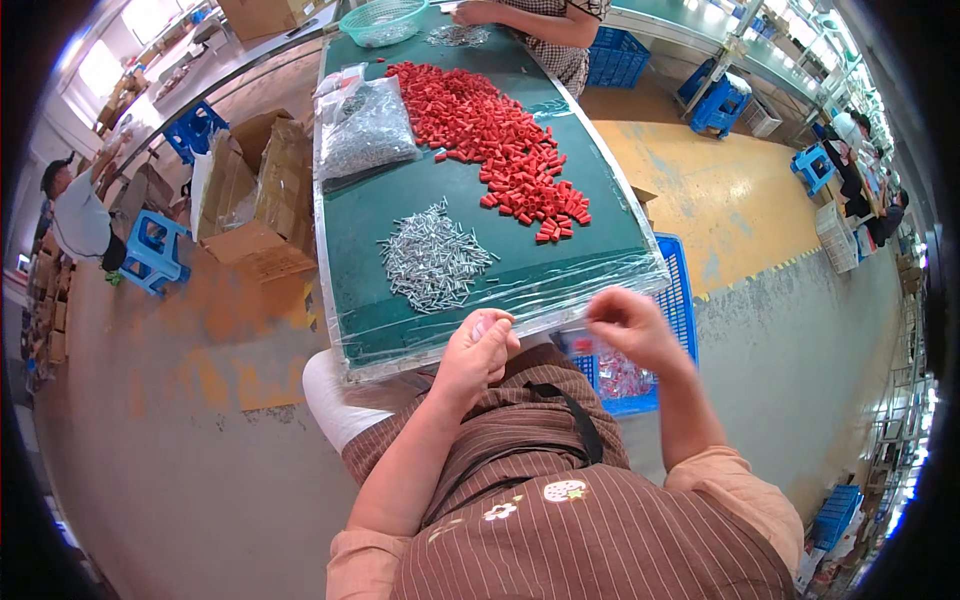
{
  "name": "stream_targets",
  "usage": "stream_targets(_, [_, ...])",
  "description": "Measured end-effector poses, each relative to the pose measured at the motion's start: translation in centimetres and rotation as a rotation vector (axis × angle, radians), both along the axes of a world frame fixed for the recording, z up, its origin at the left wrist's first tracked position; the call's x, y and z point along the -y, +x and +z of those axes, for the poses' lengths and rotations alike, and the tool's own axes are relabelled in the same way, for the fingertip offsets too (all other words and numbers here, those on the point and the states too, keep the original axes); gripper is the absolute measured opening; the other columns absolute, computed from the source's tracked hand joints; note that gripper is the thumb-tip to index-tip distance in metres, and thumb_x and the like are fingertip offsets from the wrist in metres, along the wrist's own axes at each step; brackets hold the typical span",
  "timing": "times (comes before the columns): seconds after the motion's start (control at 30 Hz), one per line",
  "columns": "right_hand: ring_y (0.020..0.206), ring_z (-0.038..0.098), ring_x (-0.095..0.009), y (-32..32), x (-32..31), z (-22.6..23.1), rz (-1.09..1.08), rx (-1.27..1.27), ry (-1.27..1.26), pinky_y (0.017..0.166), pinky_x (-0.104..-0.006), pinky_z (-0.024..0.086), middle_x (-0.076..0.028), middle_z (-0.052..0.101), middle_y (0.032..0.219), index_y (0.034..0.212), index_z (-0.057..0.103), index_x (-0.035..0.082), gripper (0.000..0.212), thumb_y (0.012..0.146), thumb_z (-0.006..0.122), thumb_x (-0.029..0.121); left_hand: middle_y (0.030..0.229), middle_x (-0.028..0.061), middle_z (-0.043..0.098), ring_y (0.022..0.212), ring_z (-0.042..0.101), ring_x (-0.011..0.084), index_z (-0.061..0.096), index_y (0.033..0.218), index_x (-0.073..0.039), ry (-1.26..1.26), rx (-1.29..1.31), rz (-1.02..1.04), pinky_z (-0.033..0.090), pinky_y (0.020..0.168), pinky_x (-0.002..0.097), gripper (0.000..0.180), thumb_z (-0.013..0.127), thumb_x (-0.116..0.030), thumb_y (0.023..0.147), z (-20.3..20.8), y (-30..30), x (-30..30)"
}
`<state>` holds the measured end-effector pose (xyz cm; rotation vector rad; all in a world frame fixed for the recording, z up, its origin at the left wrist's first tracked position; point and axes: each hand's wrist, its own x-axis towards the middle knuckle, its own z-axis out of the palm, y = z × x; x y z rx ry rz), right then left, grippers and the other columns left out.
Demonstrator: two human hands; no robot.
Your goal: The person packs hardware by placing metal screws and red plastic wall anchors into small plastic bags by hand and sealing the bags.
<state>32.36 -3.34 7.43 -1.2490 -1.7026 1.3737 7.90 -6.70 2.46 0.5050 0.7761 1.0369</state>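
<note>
My left hand (pixel 478 352) is closed in a fist just off the near edge of the table (pixel 350 215); whatever its fingers hold is hidden. Over the blue basket (pixel 682 300) at the table's near right corner, my right hand (pixel 632 325) has bent fingers, partly smeared by motion. Below those fingertips is a blurred red and clear thing (pixel 580 345), apparently apart from the hand. Small clear and red pieces (pixel 622 375) lie in the basket. Beyond my left hand is a pile of short silvery metal pins (pixel 435 260). Farther off spreads a long heap of red tube-shaped caps (pixel 480 125).
A clear bag of small metal parts (pixel 368 135) lies at the table's left edge. At the far end, a co-worker's hand (pixel 478 12) is near a small metal pile (pixel 458 36) and a green basket (pixel 385 25). An opened cardboard box (pixel 262 195) and blue stool (pixel 155 250) stand left.
</note>
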Motion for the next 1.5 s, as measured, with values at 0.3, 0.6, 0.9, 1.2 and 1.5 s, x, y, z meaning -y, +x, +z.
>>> stream_targets(0.3, [0.076, 0.06, -0.014, 4.8, 0.6, 2.5, -0.295, 0.298, 0.303, 0.067, -0.0263, 0.05, -0.008, 0.062, 0.086, 0.095, 0.062, -0.001, 0.015, 0.08, 0.062, 0.001, 0.093, 0.0156, 0.059, 0.054, 0.04, 0.0086, 0.035, 0.127, -0.006, -0.045, 0.128, -0.041, 0.033, 0.043, 0.0196, 0.037, 0.046, -0.025, 0.097, 0.2, 0.7, -0.4])
stream_targets(0.6, [0.101, 0.055, -0.032, -7.2, 0.3, -3.5, 0.136, 0.154, 0.51, 0.087, -0.0393, 0.044, -0.015, 0.06, 0.104, 0.095, 0.064, 0.004, 0.018, 0.081, 0.063, 0.015, 0.097, 0.0079, 0.058, 0.055, 0.042, 0.0075, 0.027, 0.14, -0.01, 0.093, -0.006, -0.073, 0.034, 0.042, 0.0199, 0.047, 0.045, -0.021, 0.097, 0.7, 1.5, 0.6])
stream_targets(0.9, [0.08, 0.061, -0.017, -7.1, 0.1, -5.6, 0.082, -0.12, -0.006, 0.07, -0.029, 0.049, -0.009, 0.061, 0.09, 0.089, 0.059, 0.0, 0.017, 0.086, 0.064, 0.015, 0.081, -0.0009, 0.053, 0.055, 0.045, 0.0043, 0.047, 0.131, -0.01, 0.021, -0.04, 0.014, 0.033, 0.04, 0.0171, 0.035, 0.048, -0.017, 0.097, 0.2, 1.4, 0.8])
stream_targets(1.2, [0.071, 0.065, -0.02, -7.1, 0.6, -3.9, 0.068, -0.518, -0.388, 0.068, -0.0329, 0.054, -0.012, 0.063, 0.082, 0.094, 0.056, -0.003, 0.014, 0.092, 0.057, 0.011, 0.088, 0.0043, 0.058, 0.053, 0.047, 0.0083, 0.049, 0.125, -0.005, 0.028, -0.019, 0.022, 0.034, 0.04, 0.0185, 0.031, 0.045, -0.016, 0.097, 0.0, 1.2, 0.8])
stream_targets(1.5, [0.076, 0.058, -0.012, -7.2, 0.2, -5.5, -0.153, -0.18, 0.076, 0.07, -0.0255, 0.046, -0.006, 0.064, 0.081, 0.088, 0.06, -0.002, 0.014, 0.089, 0.06, 0.012, 0.09, 0.0074, 0.059, 0.053, 0.046, 0.0086, 0.051, 0.117, -0.007, 0.0, -0.054, 0.064, 0.032, 0.04, 0.0185, 0.022, 0.042, -0.014, 0.097, -0.5, 1.0, 0.7])
